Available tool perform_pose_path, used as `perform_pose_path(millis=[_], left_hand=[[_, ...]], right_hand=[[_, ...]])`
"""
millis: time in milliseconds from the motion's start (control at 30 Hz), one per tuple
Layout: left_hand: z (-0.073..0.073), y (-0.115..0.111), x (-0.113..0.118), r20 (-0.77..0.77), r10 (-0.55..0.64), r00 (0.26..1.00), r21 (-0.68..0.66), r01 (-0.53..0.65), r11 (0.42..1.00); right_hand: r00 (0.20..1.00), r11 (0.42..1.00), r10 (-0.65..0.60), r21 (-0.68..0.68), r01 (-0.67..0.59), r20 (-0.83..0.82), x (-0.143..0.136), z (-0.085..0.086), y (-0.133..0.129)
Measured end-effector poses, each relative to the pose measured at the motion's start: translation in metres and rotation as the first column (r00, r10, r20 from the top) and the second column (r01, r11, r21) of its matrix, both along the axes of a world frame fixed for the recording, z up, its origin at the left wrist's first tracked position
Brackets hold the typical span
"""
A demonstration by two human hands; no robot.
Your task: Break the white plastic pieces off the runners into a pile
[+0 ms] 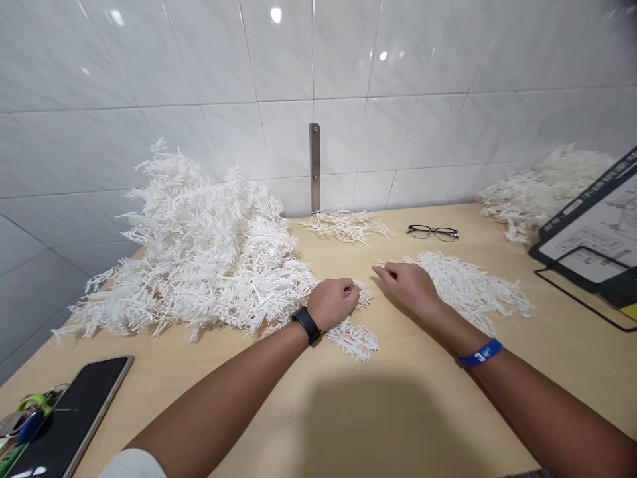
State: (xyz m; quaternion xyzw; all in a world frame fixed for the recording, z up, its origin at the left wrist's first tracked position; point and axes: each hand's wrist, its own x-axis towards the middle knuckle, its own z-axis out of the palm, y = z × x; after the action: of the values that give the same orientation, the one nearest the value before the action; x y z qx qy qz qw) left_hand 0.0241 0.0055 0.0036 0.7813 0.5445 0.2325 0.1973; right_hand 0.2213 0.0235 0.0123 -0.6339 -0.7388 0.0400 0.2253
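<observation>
Beside a tall heap of white, branching, twig-like pieces (219,245), my left hand (334,303) is closed in a pinch. A small white branched piece (365,296) sticks out from its fingertips. Under that wrist, a little cluster of the same pieces (354,340) lies on the table. My right hand (409,285), fingers also pinched together, hovers just left of a flat spread of white pieces (470,289). What its fingertips hold, if anything, is too small to make out. The two hands are apart, facing each other.
Thin white stems (346,226) lie near the wall, with eyeglasses (432,232) to their right. Another white heap (545,186) stands behind a dark printed board (597,226) with a wire stand. A phone (74,418) and keys (30,418) lie front left. A metal bracket (315,166) is on the tiled wall.
</observation>
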Motion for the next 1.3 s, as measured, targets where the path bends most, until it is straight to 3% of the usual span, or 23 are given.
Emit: perform_pose_path(millis=[100, 200, 267, 500, 667, 833, 1067, 1200, 1300], left_hand=[[0.000, 0.000, 0.000, -0.015, -0.003, 1.000, 0.007, 0.003, 1.000], [0.000, -0.001, 0.000, -0.023, -0.016, 1.000, 0.007, 0.016, 1.000], [0.000, 0.000, 0.000, -0.034, -0.025, 0.999, 0.007, 0.025, 1.000], [0.001, -0.001, 0.001, -0.095, -0.019, 0.995, 0.007, 0.019, 1.000], [0.003, -0.004, 0.000, -0.094, -0.022, 0.995, 0.005, 0.023, 1.000], [0.003, -0.003, 0.000, -0.012, -0.020, 1.000, -0.014, 0.020, 1.000], [-0.002, 0.001, -0.001, 0.040, -0.042, 0.998, 0.021, 0.041, 0.999], [-0.003, 0.001, -0.001, 0.025, -0.035, 0.999, 0.031, 0.034, 0.999], [-0.003, 0.001, -0.001, 0.016, -0.044, 0.999, 0.027, 0.043, 0.999]], right_hand=[[0.965, 0.976, 0.218, 0.007, -0.219, -0.145, -0.006, -0.001, -0.005], [0.911, 0.919, 0.387, -0.014, -0.393, -0.141, -0.009, -0.005, -0.006], [0.894, 0.897, 0.437, -0.019, -0.441, -0.095, -0.010, -0.008, -0.005], [0.917, 0.934, 0.327, 0.072, -0.351, 0.231, -0.011, -0.013, -0.002], [0.978, 0.998, -0.015, 0.068, 0.001, 0.208, 0.012, -0.009, 0.012], [0.965, 0.992, -0.085, -0.069, 0.105, 0.248, 0.023, -0.005, 0.017], [0.988, 0.996, -0.030, 0.092, 0.016, 0.151, 0.008, -0.003, 0.005], [0.979, 0.974, 0.198, 0.121, -0.190, -0.056, -0.003, -0.002, -0.004], [0.925, 0.926, 0.376, 0.047, -0.374, -0.050, -0.007, -0.002, -0.007]])
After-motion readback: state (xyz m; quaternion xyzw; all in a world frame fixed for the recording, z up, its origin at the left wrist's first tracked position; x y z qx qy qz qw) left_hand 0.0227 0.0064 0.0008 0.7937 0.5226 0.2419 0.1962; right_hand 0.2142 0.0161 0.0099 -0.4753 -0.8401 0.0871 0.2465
